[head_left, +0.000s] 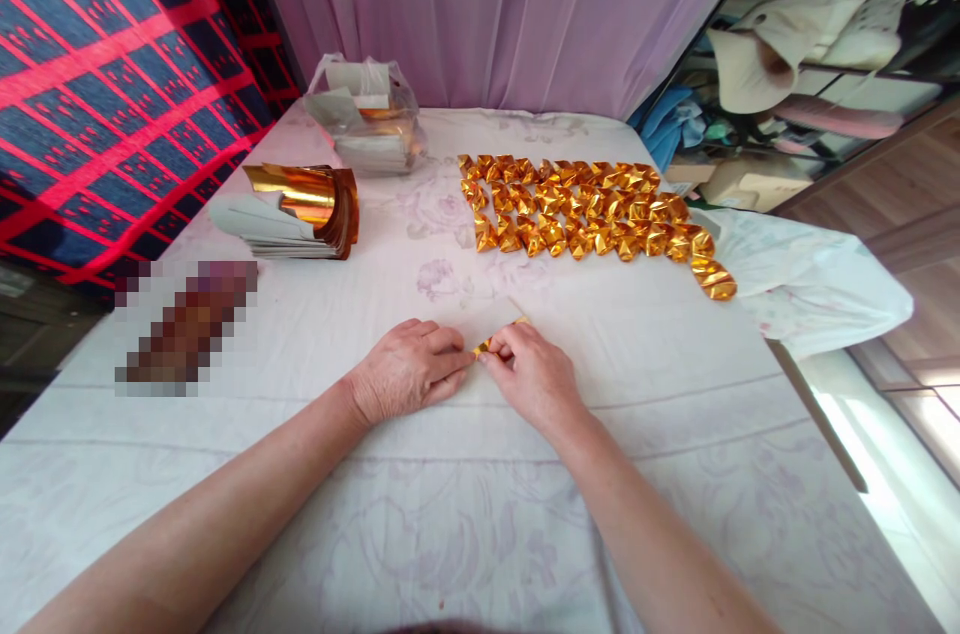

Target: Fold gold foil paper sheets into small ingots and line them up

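My left hand and my right hand meet at the middle of the table, both pinching a sheet of gold-and-white paper pressed flat on the white cloth. A gold edge shows between my fingertips; most of the sheet is hidden under the hands. Several folded gold paper pieces lie in rows beyond my right hand. A curled stack of gold foil sheets sits beyond my left hand.
A clear plastic bag with more paper packs stands at the back. A pixelated brown object lies at the left. A white plastic bag hangs off the right edge. Purple curtain behind; red-and-blue blanket at left.
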The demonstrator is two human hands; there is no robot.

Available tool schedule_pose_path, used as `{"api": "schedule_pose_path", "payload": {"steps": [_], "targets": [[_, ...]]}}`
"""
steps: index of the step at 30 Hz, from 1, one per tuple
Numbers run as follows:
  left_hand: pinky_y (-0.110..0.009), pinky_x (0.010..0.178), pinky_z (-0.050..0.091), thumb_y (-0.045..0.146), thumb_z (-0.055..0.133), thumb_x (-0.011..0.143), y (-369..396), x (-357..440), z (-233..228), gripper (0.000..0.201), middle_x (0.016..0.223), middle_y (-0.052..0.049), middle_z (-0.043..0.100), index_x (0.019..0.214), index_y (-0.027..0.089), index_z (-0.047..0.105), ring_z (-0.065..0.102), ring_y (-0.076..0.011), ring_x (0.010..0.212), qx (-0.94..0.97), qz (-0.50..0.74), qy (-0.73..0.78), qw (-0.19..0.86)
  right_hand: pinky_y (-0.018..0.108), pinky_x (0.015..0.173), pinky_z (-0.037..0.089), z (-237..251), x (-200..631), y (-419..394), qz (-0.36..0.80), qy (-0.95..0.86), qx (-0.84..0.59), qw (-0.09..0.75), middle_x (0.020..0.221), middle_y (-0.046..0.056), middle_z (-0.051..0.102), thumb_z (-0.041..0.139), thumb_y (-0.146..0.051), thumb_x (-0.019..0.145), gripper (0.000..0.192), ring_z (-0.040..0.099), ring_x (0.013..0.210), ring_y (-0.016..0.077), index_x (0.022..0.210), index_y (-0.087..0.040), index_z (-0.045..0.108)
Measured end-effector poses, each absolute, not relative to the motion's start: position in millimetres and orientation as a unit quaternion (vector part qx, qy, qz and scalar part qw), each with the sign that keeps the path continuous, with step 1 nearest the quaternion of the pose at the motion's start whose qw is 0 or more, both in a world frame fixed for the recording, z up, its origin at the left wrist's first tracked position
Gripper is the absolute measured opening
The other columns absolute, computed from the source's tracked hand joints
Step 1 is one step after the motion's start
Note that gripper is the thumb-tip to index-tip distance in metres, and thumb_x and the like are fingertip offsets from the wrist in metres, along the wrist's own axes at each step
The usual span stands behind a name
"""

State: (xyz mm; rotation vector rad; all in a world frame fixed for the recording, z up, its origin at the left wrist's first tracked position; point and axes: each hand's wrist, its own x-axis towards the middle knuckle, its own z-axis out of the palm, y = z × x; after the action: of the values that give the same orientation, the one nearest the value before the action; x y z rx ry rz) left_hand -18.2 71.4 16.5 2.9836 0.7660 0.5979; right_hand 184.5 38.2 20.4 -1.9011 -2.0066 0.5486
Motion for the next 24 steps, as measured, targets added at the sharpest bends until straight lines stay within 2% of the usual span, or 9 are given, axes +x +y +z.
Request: {"api": "schedule_pose_path", "payload": {"steps": [9, 17, 24], "targets": [[-0.031, 0.072, 0.049, 0.029, 0.047, 0.098, 72, -18, 19, 0.027, 0.095, -0.004, 0.071, 0.103, 0.022, 0.072, 0.064, -0.0161, 0.080, 0.950, 0.199, 0.240, 0.011, 0.024, 0.066, 0.039, 23, 193, 43, 0.251, -0.702, -0.645, 0.169, 0.082, -0.003, 0.064, 0.068, -0.016, 0.080, 0.009, 0.057, 0.068, 0.0111, 0.079, -0.023, 0.063], [-0.030, 0.073, 0.049, 0.029, 0.047, 0.098, 71, -20, 19, 0.027, 0.097, -0.003, 0.073, 0.104, 0.022, 0.072, 0.064, -0.0155, 0.079, 0.949, 0.201, 0.242, 0.015, 0.024, 0.070, 0.044, 20, 203, 45, 0.289, -0.722, -0.600, 0.187, 0.090, 0.000, 0.066, 0.056, -0.002, 0.077, 0.021, 0.060, 0.077, 0.0121, 0.083, -0.021, 0.062], [-0.030, 0.074, 0.048, 0.027, 0.048, 0.097, 70, -20, 18, 0.025, 0.101, -0.003, 0.074, 0.104, 0.021, 0.071, 0.065, -0.0159, 0.080, 0.948, 0.214, 0.234, 0.010, 0.025, 0.071, 0.045, 25, 204, 45, 0.300, -0.722, -0.601, 0.166, 0.091, 0.000, 0.067, 0.054, -0.001, 0.077, 0.023, 0.061, 0.077, 0.0126, 0.084, -0.021, 0.062]]}}
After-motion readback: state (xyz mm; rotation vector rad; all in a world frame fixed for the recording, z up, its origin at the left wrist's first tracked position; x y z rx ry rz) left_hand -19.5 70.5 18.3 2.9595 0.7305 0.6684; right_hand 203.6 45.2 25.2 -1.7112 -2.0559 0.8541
